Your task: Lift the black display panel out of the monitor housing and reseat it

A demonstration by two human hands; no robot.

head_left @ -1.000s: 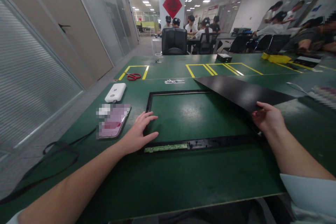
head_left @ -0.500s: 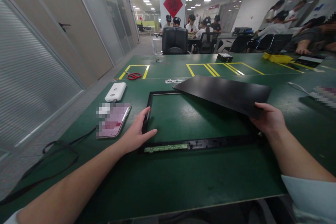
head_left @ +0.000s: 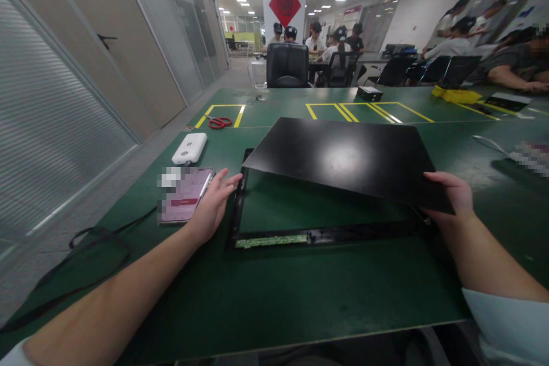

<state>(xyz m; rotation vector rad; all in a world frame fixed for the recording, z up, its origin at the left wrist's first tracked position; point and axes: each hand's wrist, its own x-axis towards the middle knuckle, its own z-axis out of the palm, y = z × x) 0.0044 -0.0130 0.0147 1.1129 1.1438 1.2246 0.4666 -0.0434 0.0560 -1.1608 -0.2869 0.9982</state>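
My right hand (head_left: 452,194) grips the near right corner of a thin, glossy black panel (head_left: 326,154), thumb on top and fingers beneath. The panel is tilted above a black rectangular frame (head_left: 351,235) that lies on the green table and hides the frame's far side. A green circuit board strip (head_left: 271,241) sits in the near left part of the frame. My left hand (head_left: 217,200) is beside the frame's left side, fingers extended and apart, its fingertips close to the frame edge. It holds nothing.
Left of my left hand lie a phone (head_left: 189,194) and a white power bank (head_left: 189,147). A black strap (head_left: 103,234) trails on the left. Red scissors (head_left: 220,122) lie by yellow tape markings farther back. A yellow object (head_left: 457,95) is at the far right; people sit beyond.
The panel has swung left and flattened, its left corner now over the frame's left side. My left hand has drawn slightly left, off the frame edge. My right hand has shifted a little right.
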